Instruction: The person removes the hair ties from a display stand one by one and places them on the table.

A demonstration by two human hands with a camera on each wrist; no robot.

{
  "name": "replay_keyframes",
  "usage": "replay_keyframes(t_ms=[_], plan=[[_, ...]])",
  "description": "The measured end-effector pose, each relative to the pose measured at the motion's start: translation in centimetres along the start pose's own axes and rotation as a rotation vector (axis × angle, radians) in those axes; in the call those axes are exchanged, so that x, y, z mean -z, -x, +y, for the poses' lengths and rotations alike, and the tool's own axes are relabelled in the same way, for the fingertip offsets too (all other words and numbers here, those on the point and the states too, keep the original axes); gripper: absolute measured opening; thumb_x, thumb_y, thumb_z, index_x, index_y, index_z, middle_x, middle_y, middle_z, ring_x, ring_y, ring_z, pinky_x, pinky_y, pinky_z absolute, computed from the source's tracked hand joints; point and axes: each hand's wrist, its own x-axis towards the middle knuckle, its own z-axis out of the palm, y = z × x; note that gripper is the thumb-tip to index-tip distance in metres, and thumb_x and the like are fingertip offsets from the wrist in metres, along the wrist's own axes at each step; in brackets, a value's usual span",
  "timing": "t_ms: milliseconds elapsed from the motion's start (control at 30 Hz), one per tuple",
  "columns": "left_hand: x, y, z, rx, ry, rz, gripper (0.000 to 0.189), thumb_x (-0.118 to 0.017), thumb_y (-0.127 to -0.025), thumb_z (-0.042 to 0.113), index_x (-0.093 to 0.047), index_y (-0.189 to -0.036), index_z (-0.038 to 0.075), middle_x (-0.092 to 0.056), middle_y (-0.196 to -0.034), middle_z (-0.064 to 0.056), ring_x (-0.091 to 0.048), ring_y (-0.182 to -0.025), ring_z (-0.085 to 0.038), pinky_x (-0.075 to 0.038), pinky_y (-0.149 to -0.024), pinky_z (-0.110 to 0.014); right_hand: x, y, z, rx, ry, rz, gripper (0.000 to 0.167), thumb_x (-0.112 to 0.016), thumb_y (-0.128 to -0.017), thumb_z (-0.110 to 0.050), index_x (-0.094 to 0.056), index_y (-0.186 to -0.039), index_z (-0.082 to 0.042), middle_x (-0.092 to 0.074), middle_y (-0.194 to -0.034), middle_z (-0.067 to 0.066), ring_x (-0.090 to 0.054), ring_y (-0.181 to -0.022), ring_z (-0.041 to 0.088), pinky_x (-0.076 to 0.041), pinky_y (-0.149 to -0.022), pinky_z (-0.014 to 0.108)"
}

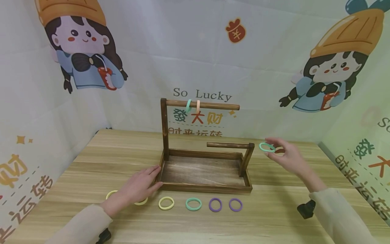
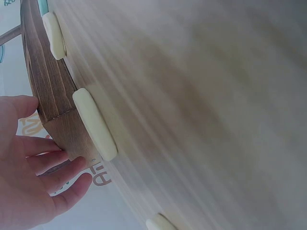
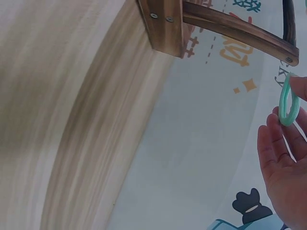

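Observation:
My right hand (image 1: 287, 156) pinches a mint green ring (image 1: 266, 151) between thumb and fingers, in the air to the right of a dark wooden tray stand (image 1: 198, 171). In the right wrist view the held ring (image 3: 283, 108) hangs just below the end of the short post. My left hand (image 1: 135, 187) rests against the tray's left end, fingers extended along its edge. The tall left post carries a long rod (image 1: 219, 105) with a green ring (image 1: 188, 106) and a peach ring (image 1: 198, 107) on it. The shorter right post bears a bare rod (image 1: 226, 145).
Along the table (image 1: 274, 217) in front of the tray lie a yellow ring (image 1: 166, 208), a green ring (image 1: 193, 209) and two purple rings (image 1: 215, 210). More yellow ring (image 1: 141, 203) shows beside my left wrist, partly hidden. A printed cloth (image 1: 146, 51) hangs behind.

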Motion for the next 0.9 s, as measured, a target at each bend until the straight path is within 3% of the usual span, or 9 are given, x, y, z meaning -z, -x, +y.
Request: replay_keyframes(t_ms=[267,533,667,900], plan=[[0.1,0.0,0.0,0.001,0.003,-0.003,0.054,-0.052,-0.089,0.030,-0.043,-0.125,-0.009,-0.042,-0.127,-0.023,-0.042,-0.111,-0.039,-0.036,-0.088,-0.051,-0.8,1.1,0.6,-0.006,-0.017,-0.036,0.042,-0.064,-0.078,0.001,-0.051,-0.117,0.005,-0.057,-0.109,0.018,-0.052,-0.083,0.020,-0.049,-0.070,0.029],[0.1,0.0,0.0,0.000,0.009,-0.005,0.054,-0.052,-0.089,0.030,-0.043,-0.125,-0.009,-0.041,-0.127,-0.023,-0.042,-0.112,-0.039,-0.035,-0.088,-0.051,-1.9,2.4,1.0,-0.005,-0.036,-0.059,0.040,-0.065,-0.078,0.000,-0.052,-0.116,0.003,-0.057,-0.109,0.017,-0.052,-0.085,0.020,-0.049,-0.070,0.037],[0.2,0.1,0.0,0.002,0.012,-0.009,0.054,-0.052,-0.089,0.030,-0.042,-0.126,-0.009,-0.041,-0.128,-0.023,-0.041,-0.112,-0.039,-0.035,-0.089,-0.051,-2.5,3.0,1.2,-0.004,-0.038,-0.081,0.041,-0.064,-0.076,0.004,-0.052,-0.116,0.004,-0.057,-0.108,0.016,-0.053,-0.085,0.018,-0.049,-0.071,0.035],[0.2,0.1,0.0,0.008,0.012,-0.017,0.055,-0.051,-0.089,0.030,-0.042,-0.126,-0.008,-0.040,-0.128,-0.023,-0.041,-0.113,-0.039,-0.034,-0.089,-0.051,-3.4,4.3,1.7,0.010,-0.046,-0.091,0.042,-0.066,-0.073,0.006,-0.052,-0.113,0.007,-0.059,-0.104,0.018,-0.055,-0.082,0.029,-0.050,-0.068,0.034]])
